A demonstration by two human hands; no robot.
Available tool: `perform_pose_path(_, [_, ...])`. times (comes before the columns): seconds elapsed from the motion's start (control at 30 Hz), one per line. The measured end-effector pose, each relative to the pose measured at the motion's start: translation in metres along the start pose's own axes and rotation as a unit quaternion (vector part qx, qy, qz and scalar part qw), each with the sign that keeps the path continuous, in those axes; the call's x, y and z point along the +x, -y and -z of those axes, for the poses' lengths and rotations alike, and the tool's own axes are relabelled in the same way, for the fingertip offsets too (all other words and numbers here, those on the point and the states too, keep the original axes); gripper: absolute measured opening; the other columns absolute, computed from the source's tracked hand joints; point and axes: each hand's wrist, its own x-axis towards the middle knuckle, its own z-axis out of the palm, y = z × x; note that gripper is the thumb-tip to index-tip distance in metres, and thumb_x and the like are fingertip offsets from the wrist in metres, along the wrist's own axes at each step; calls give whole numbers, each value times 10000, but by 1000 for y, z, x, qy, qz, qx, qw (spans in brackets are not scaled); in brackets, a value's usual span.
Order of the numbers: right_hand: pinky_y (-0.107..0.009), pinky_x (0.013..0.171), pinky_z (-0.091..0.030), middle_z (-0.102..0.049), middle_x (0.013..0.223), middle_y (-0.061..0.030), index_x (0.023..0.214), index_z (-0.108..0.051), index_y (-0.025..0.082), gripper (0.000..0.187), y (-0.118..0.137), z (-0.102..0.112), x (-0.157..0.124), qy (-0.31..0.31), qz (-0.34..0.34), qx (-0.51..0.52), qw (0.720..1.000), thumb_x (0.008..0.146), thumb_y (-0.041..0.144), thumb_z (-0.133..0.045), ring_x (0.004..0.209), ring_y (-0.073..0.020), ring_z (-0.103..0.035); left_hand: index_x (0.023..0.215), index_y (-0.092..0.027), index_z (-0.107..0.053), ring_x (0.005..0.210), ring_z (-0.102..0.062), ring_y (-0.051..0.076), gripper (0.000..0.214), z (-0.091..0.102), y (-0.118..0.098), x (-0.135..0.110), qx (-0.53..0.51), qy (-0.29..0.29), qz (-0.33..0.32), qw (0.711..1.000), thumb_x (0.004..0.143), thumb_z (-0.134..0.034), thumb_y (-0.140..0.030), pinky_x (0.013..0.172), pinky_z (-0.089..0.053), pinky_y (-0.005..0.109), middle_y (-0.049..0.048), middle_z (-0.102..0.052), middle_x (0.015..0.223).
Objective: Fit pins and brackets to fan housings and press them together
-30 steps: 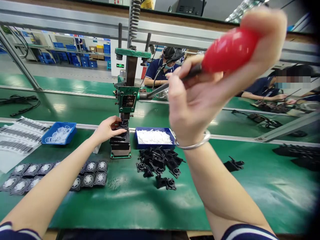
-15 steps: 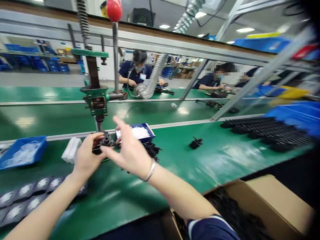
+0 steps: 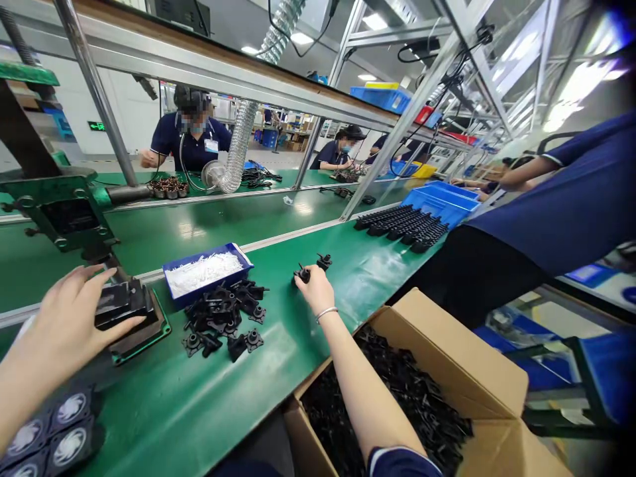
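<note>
My right hand reaches out over the green bench, its fingers closed round a small black plastic part with a round stub on top. Just beyond it stands another similar black part. At the left, my left hand is open, thumb and fingers apart, beside the black block fixture under the green press. No part shows between its fingers. A pile of loose black plastic parts lies between my two hands.
Behind the pile is a blue box of white pieces. Rows of black parts stand further right, near blue bins. An open carton of black parts sits at the bench edge. Round white-centred parts lie lower left. Co-workers sit opposite; one stands right.
My right hand has left the fixture and moved right, to beside the lone black part on the bench. My left hand has come off the part at the fixture. The view has swung right.
</note>
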Motion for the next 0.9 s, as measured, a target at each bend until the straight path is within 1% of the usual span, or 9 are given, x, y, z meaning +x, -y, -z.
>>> perform_pose_path(0.17, [-526, 989, -422, -547, 1216, -185, 915, -667, 176, 252, -71, -27, 26, -30, -2, -31, 999, 740, 357, -677, 1177, -334, -494, 1417, -106, -387, 1269, -535, 345, 795, -33, 45, 12, -47, 187, -13, 981, 781, -524, -563, 1081, -430, 434, 194, -524, 1412])
perform_pose_path(0.23, [-547, 1026, -382, -512, 1284, -197, 890, -673, 172, 269, -85, -31, 41, -33, -3, -33, 999, 731, 389, -684, 1244, -350, -438, 1452, -114, -349, 1259, -549, 340, 821, -38, 47, 17, -55, 249, -9, 967, 771, -564, -520, 1051, -446, 420, 188, -527, 1425])
perform_pose_path(0.37, [-509, 971, -442, -595, 1065, -191, 841, -658, 138, 318, -106, -28, 77, -14, -19, -20, 1000, 723, 432, -680, 1106, -334, -536, 1431, -148, -409, 1207, -588, 349, 791, -28, 38, 28, -68, 307, -10, 949, 735, -635, -448, 995, -469, 412, 166, -588, 1367])
perform_pose_path(0.47, [-632, 980, -389, -556, 1142, -284, 968, -633, 76, 427, -105, -24, 93, -46, -53, -15, 997, 761, 450, -655, 1176, -419, -489, 1397, -180, -460, 1197, -601, 345, 808, -18, 31, 33, -82, 322, -1, 943, 670, -699, -437, 980, -482, 386, 144, -599, 1362])
perform_pose_path(0.57, [-680, 1050, -296, -433, 1346, -330, 1167, -562, 57, 517, -71, -14, 81, -96, -41, -6, 994, 828, 443, -613, 1324, -435, -371, 1381, -202, -479, 1172, -617, 353, 826, -14, 26, 34, -75, 321, 16, 944, 628, -729, -431, 957, -497, 397, 142, -616, 1340])
perform_pose_path(0.67, [-577, 1064, -384, -573, 1204, -213, 1129, -595, 131, 351, 4, 3, 25, -85, 116, 93, 985, 893, 391, -581, 1237, -331, -496, 1365, -210, -487, 1153, -626, 353, 797, -14, 24, 33, -69, 316, 14, 946, 635, -723, -425, 936, -506, 405, 144, -629, 1316])
perform_pose_path(0.77, [-417, 884, -559, -643, 1071, -99, 1117, -604, 225, 197, 94, 7, -64, 153, 232, 303, 912, 937, 282, -549, 977, -208, -630, 1345, -203, -489, 1143, -631, 340, 771, -13, 22, 34, -65, 318, 9, 946, 640, -715, -420, 948, -498, 399, 139, -640, 1290])
perform_pose_path(0.83, [-343, 805, -606, -552, 1333, -135, 1336, -496, 234, 441, 143, -8, -123, 373, 227, 418, 796, 907, 268, -590, 975, -179, -658, 1332, -204, -492, 1145, -630, 333, 749, -11, 21, 36, -63, 319, 3, 945, 645, -709, -408, 956, -493, 395, 135, -637, 1294])
perform_pose_path(0.9, [-364, 822, -620, -275, 1567, -206, 1497, -298, 222, 778, 177, -34, -166, 460, 147, 469, 739, 827, 292, -686, 1076, -216, -650, 1331, -197, -491, 1146, -630, 336, 750, -10, 20, 37, -58, 323, 0, 945, 645, -711, -405, 944, -497, 394, 140, -631, 1304])
